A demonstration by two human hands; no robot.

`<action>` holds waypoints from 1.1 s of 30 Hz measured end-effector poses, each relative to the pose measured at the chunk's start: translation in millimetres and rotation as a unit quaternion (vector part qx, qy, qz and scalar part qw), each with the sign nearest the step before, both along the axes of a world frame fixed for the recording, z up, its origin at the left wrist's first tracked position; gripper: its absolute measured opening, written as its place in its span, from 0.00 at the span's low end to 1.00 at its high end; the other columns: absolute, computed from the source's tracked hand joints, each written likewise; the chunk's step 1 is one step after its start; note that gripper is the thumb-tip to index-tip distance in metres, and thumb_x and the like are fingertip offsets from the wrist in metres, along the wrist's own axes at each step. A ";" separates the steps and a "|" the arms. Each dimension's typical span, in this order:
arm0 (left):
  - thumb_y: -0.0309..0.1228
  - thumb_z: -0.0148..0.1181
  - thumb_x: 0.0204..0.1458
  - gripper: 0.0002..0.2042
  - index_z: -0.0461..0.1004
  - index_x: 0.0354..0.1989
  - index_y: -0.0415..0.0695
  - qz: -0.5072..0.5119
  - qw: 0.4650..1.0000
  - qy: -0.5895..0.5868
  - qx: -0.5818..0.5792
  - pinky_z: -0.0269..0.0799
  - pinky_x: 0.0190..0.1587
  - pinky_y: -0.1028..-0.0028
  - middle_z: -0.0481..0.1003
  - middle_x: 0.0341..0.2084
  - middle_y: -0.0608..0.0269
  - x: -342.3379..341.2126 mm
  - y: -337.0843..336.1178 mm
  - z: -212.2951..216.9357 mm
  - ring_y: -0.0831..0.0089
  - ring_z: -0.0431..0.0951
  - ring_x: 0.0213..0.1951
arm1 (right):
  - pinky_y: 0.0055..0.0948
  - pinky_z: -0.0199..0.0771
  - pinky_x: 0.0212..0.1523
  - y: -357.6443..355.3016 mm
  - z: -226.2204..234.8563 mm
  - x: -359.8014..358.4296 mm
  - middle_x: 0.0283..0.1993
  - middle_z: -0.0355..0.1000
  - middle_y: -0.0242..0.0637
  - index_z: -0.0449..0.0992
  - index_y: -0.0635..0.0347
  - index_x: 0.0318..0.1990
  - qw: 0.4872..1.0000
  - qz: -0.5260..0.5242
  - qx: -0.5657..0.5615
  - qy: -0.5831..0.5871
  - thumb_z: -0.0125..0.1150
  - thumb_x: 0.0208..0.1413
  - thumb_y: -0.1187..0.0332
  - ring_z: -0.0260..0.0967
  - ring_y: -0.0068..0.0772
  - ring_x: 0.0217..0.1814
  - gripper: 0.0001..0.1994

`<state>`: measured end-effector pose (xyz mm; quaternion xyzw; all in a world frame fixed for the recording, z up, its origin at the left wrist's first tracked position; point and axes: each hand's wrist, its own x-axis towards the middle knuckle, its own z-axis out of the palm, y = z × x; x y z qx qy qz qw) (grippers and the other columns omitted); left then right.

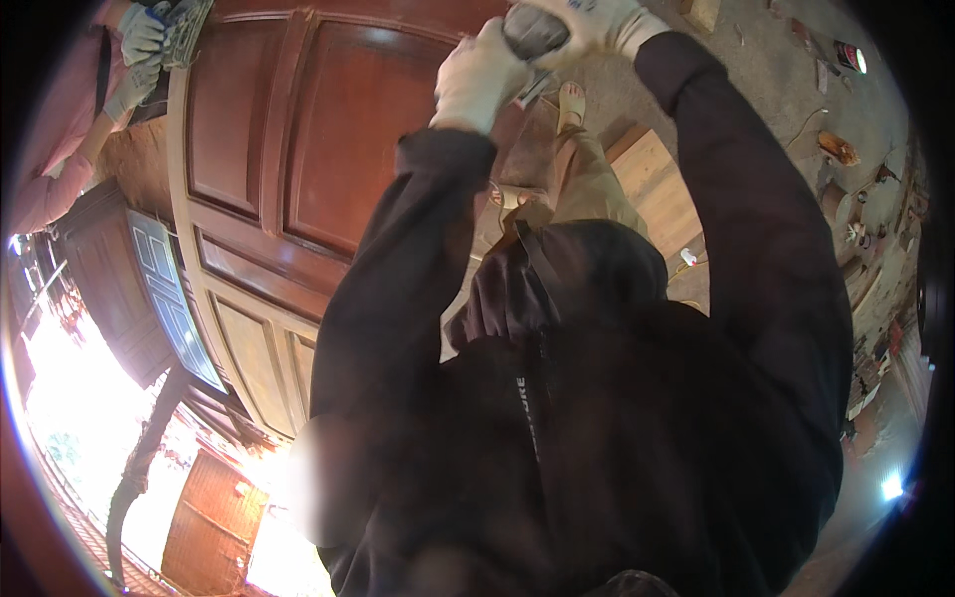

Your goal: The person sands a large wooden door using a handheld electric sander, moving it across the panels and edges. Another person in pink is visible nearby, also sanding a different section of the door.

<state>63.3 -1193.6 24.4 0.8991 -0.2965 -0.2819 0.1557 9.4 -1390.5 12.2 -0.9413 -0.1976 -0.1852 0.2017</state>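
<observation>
At the top of the view, both my hands wear white knit gloves and dark sleeves. A rounded dark grey lump (pixel 534 32) sits between them; its kind is not clear. My left hand (pixel 479 80) closes on its left side, and my right hand (pixel 595 24) grips it from the right. A thin, pale flat-edged piece (pixel 534 90) shows just below the lump. To the left of my hands lies a reddish-brown panelled wooden door (pixel 368 129), its surface glossy. The picture's upper edge cuts off part of my right hand.
At the upper left, another person's gloved hands (pixel 142 60) hold a greenish pad-like thing (pixel 185 32) by the door's edge. A wooden board (pixel 657 189) lies near my legs. A can (pixel 851 57) and a wood chunk (pixel 838 148) are on the littered floor at right.
</observation>
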 end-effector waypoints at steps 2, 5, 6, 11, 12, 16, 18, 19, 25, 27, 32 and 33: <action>0.57 0.67 0.46 0.34 0.71 0.56 0.47 0.007 1.000 -0.011 0.007 0.74 0.53 0.52 0.79 0.45 0.42 -11.8 60.2 -9.4 0.44 0.78 0.51 | 0.44 0.73 0.52 59.3 -11.7 -11.3 0.47 0.76 0.38 0.76 0.54 0.46 1.000 -0.002 0.021 -0.001 0.73 0.33 0.43 0.73 0.44 0.50 0.34; 0.62 0.69 0.42 0.40 0.68 0.59 0.50 0.037 0.998 0.056 0.015 0.74 0.50 0.50 0.80 0.42 0.41 -35.9 144.6 2.0 0.42 0.78 0.49 | 0.44 0.74 0.48 143.4 7.6 -27.3 0.43 0.77 0.36 0.76 0.54 0.40 0.997 0.039 0.036 0.058 0.70 0.36 0.43 0.74 0.45 0.47 0.29; 0.63 0.70 0.41 0.41 0.68 0.59 0.50 0.054 0.996 0.075 0.007 0.74 0.49 0.49 0.80 0.40 0.40 -42.8 176.3 5.2 0.42 0.79 0.48 | 0.44 0.74 0.46 174.1 7.4 -28.1 0.40 0.77 0.36 0.76 0.55 0.38 0.994 0.061 0.046 0.082 0.68 0.37 0.42 0.75 0.45 0.45 0.28; 0.53 0.76 0.38 0.35 0.74 0.54 0.46 0.135 0.986 0.069 0.068 0.76 0.45 0.52 0.81 0.37 0.44 -88.0 322.4 0.2 0.44 0.81 0.45 | 0.37 0.67 0.40 311.0 2.0 -49.7 0.34 0.71 0.35 0.75 0.57 0.38 0.989 0.114 0.054 0.084 0.66 0.40 0.42 0.68 0.37 0.36 0.27; 0.50 0.77 0.38 0.34 0.75 0.52 0.45 0.143 0.986 0.071 0.056 0.76 0.45 0.53 0.81 0.37 0.44 -95.7 338.2 -0.6 0.45 0.81 0.44 | 0.37 0.66 0.39 324.7 3.1 -55.8 0.33 0.70 0.35 0.75 0.57 0.37 0.989 0.115 0.048 0.084 0.65 0.41 0.43 0.68 0.37 0.35 0.26; 0.53 0.77 0.36 0.35 0.76 0.50 0.43 0.118 0.980 0.057 0.149 0.76 0.47 0.54 0.81 0.37 0.43 -114.9 356.1 -12.1 0.46 0.82 0.43 | 0.37 0.66 0.39 335.6 -4.2 -70.9 0.33 0.69 0.35 0.74 0.57 0.36 0.992 0.101 0.059 0.049 0.65 0.40 0.45 0.67 0.37 0.35 0.25; 0.55 0.76 0.36 0.40 0.72 0.57 0.45 0.104 0.981 0.049 0.158 0.76 0.49 0.54 0.81 0.37 0.42 -112.3 323.7 -10.5 0.46 0.82 0.43 | 0.37 0.66 0.40 309.6 -11.2 -77.5 0.34 0.69 0.35 0.74 0.57 0.36 0.992 0.080 0.089 0.047 0.65 0.40 0.45 0.67 0.38 0.35 0.24; 0.56 0.76 0.37 0.43 0.69 0.61 0.47 0.089 0.983 0.053 0.151 0.76 0.49 0.54 0.81 0.38 0.42 -106.7 297.1 -4.9 0.46 0.82 0.43 | 0.37 0.66 0.37 281.6 -10.5 -73.2 0.31 0.71 0.34 0.75 0.57 0.32 0.988 0.088 0.129 0.016 0.64 0.38 0.47 0.69 0.37 0.34 0.22; 0.56 0.70 0.42 0.43 0.63 0.67 0.50 0.024 0.993 0.072 0.095 0.76 0.49 0.54 0.80 0.42 0.41 -53.7 119.5 12.8 0.48 0.81 0.47 | 0.42 0.71 0.47 127.9 -2.4 -53.6 0.40 0.73 0.38 0.75 0.60 0.43 0.995 0.028 0.087 0.040 0.69 0.34 0.44 0.71 0.43 0.43 0.32; 0.54 0.68 0.45 0.40 0.65 0.66 0.49 -0.005 0.998 0.048 0.034 0.76 0.50 0.54 0.80 0.43 0.41 -41.0 67.4 13.2 0.48 0.81 0.47 | 0.43 0.71 0.53 74.2 -1.6 -50.3 0.47 0.73 0.39 0.74 0.59 0.49 0.998 -0.010 0.050 0.027 0.71 0.33 0.41 0.71 0.44 0.51 0.38; 0.52 0.68 0.45 0.31 0.74 0.54 0.44 0.002 1.000 0.020 -0.011 0.76 0.50 0.53 0.81 0.41 0.45 5.8 -50.0 1.1 0.46 0.81 0.46 | 0.44 0.68 0.60 -47.1 0.5 -6.6 0.55 0.73 0.41 0.73 0.55 0.55 0.994 -0.040 -0.062 0.079 0.72 0.34 0.40 0.69 0.48 0.59 0.40; 0.46 0.63 0.49 0.24 0.75 0.50 0.42 -0.032 0.999 0.009 -0.020 0.77 0.48 0.54 0.81 0.39 0.44 16.0 -67.8 5.7 0.47 0.82 0.45 | 0.45 0.67 0.62 -62.6 5.5 -1.2 0.57 0.72 0.42 0.73 0.55 0.56 0.991 -0.065 -0.078 0.088 0.72 0.35 0.40 0.68 0.49 0.61 0.41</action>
